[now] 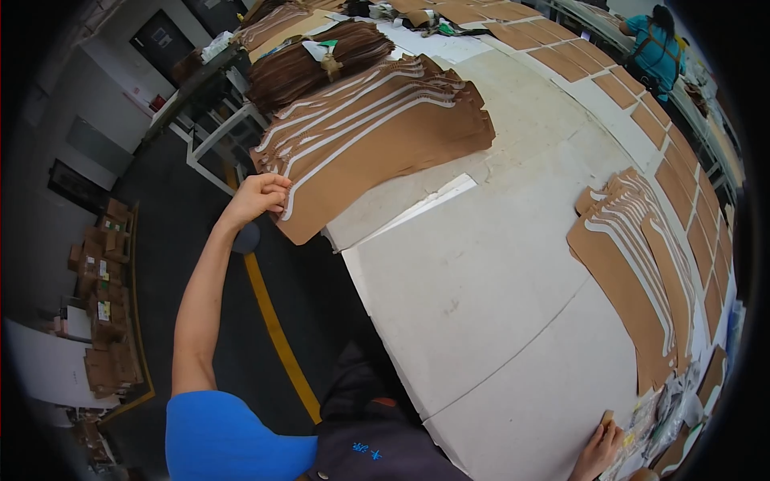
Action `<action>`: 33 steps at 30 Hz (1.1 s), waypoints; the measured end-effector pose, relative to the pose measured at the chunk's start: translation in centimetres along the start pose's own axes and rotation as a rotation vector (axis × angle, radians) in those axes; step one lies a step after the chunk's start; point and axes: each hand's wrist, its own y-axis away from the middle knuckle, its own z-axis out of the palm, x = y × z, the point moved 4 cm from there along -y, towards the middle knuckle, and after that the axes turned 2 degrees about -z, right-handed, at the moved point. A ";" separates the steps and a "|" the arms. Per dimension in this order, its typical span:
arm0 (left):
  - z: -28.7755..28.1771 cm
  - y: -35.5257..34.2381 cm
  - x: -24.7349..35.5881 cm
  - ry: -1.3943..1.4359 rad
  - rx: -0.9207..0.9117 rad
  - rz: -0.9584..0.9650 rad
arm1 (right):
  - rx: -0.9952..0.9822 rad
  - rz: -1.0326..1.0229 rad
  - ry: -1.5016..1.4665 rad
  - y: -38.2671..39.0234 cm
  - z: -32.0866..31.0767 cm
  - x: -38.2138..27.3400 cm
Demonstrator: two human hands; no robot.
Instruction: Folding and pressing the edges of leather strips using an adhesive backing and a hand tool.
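Left hand (pixel 261 195) has the near end of the left stack (pixel 385 146) pinched at its edge; can't tell if that's one sheet or several. Right hand (pixel 598 450) is closed round a little tan block (pixel 607 418) at the near end of the table (pixel 481 297). The left stack's corner pokes out past the table edge, so I'd guess a careless tug could tip some onto the floor (pixel 228 345). It's fanned and overlapping too, so one piece might drag its neighbours. Bags (pixel 654 429) crowd the near end of the right stack (pixel 622 272), beside the right hand; snagging seems possible. A dark bundle (pixel 353 48) blocks behind the left stack, and brown panels (pixel 561 62) line the far side.
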 end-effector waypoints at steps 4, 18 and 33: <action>-0.4 0.3 0.6 -0.036 0.032 0.054 | 0.007 -0.019 -0.011 -0.3 -0.2 -0.5; -2.1 -1.5 -1.1 -0.107 0.333 0.233 | -0.040 0.200 -0.088 1.5 1.5 2.6; 31.4 17.4 10.8 -0.282 -0.044 0.933 | 0.165 -0.127 -0.022 -31.5 10.3 1.0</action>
